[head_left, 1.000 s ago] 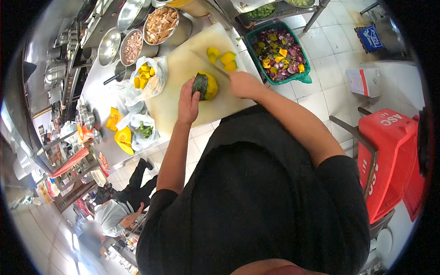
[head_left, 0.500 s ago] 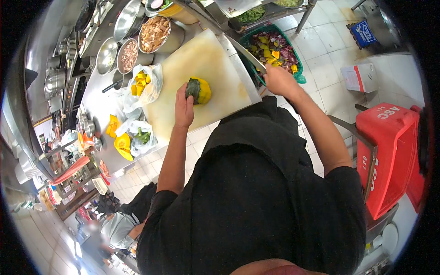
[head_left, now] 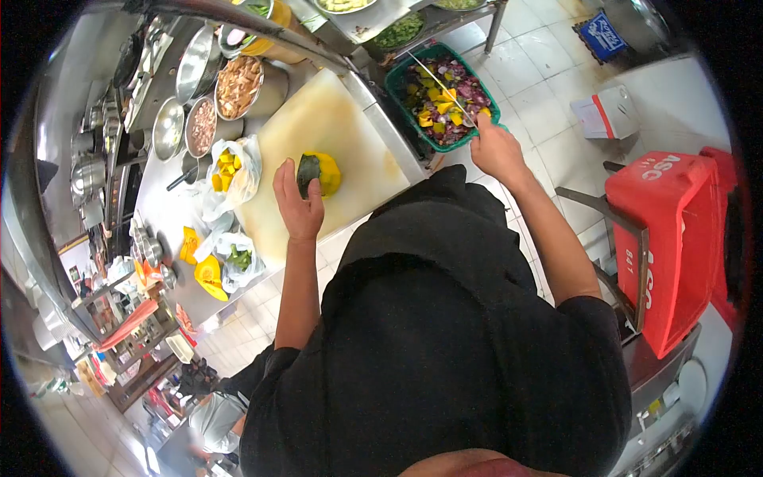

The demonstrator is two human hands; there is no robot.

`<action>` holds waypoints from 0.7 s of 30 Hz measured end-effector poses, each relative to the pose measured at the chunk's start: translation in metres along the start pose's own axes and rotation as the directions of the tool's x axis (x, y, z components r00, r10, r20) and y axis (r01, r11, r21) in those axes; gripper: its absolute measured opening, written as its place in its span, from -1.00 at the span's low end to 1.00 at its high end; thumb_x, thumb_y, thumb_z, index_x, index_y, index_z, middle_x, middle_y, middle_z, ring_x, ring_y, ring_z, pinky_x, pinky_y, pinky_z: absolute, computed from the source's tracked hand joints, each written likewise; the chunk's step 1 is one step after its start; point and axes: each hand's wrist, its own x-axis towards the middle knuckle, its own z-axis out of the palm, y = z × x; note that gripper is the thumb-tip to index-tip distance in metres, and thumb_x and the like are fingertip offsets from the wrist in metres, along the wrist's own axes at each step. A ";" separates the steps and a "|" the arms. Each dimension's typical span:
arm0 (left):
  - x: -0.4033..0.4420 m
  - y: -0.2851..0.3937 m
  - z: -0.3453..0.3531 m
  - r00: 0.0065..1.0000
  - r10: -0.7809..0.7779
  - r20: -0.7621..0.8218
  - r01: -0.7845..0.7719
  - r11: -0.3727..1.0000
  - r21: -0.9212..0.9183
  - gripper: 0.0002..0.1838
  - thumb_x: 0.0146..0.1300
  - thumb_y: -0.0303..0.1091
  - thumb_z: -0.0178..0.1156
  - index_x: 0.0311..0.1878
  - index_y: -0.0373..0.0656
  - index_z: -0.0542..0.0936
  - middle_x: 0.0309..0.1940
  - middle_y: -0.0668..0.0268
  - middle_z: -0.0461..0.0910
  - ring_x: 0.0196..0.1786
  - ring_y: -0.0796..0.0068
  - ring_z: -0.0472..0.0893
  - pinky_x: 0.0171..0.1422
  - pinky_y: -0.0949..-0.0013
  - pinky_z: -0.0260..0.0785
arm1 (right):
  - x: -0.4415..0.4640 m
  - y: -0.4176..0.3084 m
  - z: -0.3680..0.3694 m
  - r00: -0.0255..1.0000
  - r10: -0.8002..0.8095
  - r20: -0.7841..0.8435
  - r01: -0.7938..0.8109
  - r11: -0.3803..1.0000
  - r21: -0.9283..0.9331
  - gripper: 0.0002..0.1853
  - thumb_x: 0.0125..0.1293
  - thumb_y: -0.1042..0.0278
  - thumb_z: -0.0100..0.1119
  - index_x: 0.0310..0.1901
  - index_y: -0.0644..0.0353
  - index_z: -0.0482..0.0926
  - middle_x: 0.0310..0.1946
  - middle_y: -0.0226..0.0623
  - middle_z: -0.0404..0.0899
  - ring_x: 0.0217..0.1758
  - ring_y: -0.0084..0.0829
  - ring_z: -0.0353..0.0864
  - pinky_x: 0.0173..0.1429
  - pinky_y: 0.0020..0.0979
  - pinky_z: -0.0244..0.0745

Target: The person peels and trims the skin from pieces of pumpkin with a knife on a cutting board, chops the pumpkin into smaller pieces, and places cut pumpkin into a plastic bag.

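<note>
A chunk of pumpkin (head_left: 327, 174) with dark green rind and yellow flesh rests on the pale cutting board (head_left: 366, 131). My left hand (head_left: 299, 205) is at its rind side, fingers stretched and thumb apart; the thumb overlaps the chunk's near edge, and I cannot tell whether it touches. Off the board's right side, my right hand (head_left: 498, 151) grips a knife (head_left: 442, 89) by the handle. The blade extends over a green basket (head_left: 396, 102) holding yellow pumpkin pieces and purple scraps, and looks thin, seen nearly edge-on.
Left of the board lie a plastic bag of pumpkin cubes (head_left: 246, 176), a bag with green vegetables (head_left: 245, 273) and cut pumpkin pieces (head_left: 208, 277). Metal pots of chopped food (head_left: 239, 85) stand behind. A red bin (head_left: 645, 238) is at right. Another person (head_left: 214, 421) is at lower left.
My view has shifted. The left hand's fingers have loosened from the pumpkin chunk. The right hand has moved right relative to the basket, and the knife has turned from broadside to nearly edge-on.
</note>
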 end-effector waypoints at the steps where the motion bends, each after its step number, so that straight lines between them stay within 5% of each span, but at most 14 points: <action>1: 0.007 0.009 0.005 0.998 0.049 0.028 -0.048 0.999 -0.021 -0.36 0.30 -0.41 0.32 0.43 -0.31 0.40 0.38 -0.08 0.42 0.41 -0.13 0.41 0.52 -0.02 0.26 | -0.004 0.003 -0.005 0.999 -0.004 -0.038 0.004 1.000 -0.004 -0.74 0.33 0.40 0.09 -0.01 0.28 0.36 -0.25 0.28 0.67 -0.13 0.26 0.70 -0.02 0.21 0.57; 6: 0.051 0.083 0.049 0.939 0.284 0.193 -0.254 0.953 -0.168 -0.33 0.24 -0.38 0.36 0.42 -0.28 0.41 0.38 -0.04 0.45 0.38 -0.09 0.47 0.47 0.02 0.32 | -0.019 0.007 -0.025 0.996 0.017 -0.083 -0.019 1.000 -0.024 -0.63 0.26 0.45 0.22 0.08 0.24 0.38 -0.10 0.19 0.62 -0.04 0.23 0.66 0.06 0.13 0.55; 11: 0.089 0.154 0.113 0.724 0.597 0.347 -0.412 0.777 -0.477 -0.29 0.21 -0.38 0.35 0.47 -0.05 0.41 0.47 0.02 0.37 0.26 -0.09 0.56 0.31 0.05 0.48 | -0.035 0.006 -0.046 0.999 0.024 -0.049 -0.026 0.998 -0.049 -0.64 0.23 0.47 0.22 0.05 0.24 0.39 -0.09 0.16 0.60 -0.01 0.21 0.66 0.07 0.12 0.54; 14: 0.099 0.162 0.147 0.643 0.562 0.520 -0.399 0.825 -0.399 -0.27 0.28 -0.31 0.33 0.54 0.04 0.36 0.54 0.08 0.30 0.35 -0.07 0.53 0.38 0.09 0.47 | -0.055 0.009 -0.065 0.998 0.028 -0.057 -0.029 0.999 -0.028 -0.66 0.20 0.51 0.20 0.01 0.26 0.40 -0.09 0.15 0.59 0.01 0.23 0.64 0.07 0.12 0.51; 21: 0.121 0.123 0.197 0.733 0.379 0.565 -0.274 0.925 -0.264 -0.21 0.31 -0.26 0.25 0.61 0.15 0.24 0.63 0.14 0.18 0.39 0.00 0.53 0.30 0.04 0.55 | -0.120 0.051 -0.093 0.986 0.059 -0.155 -0.068 0.996 -0.053 -0.55 0.14 0.56 0.28 0.09 0.28 0.45 -0.10 0.21 0.64 0.05 0.26 0.62 0.09 0.03 0.51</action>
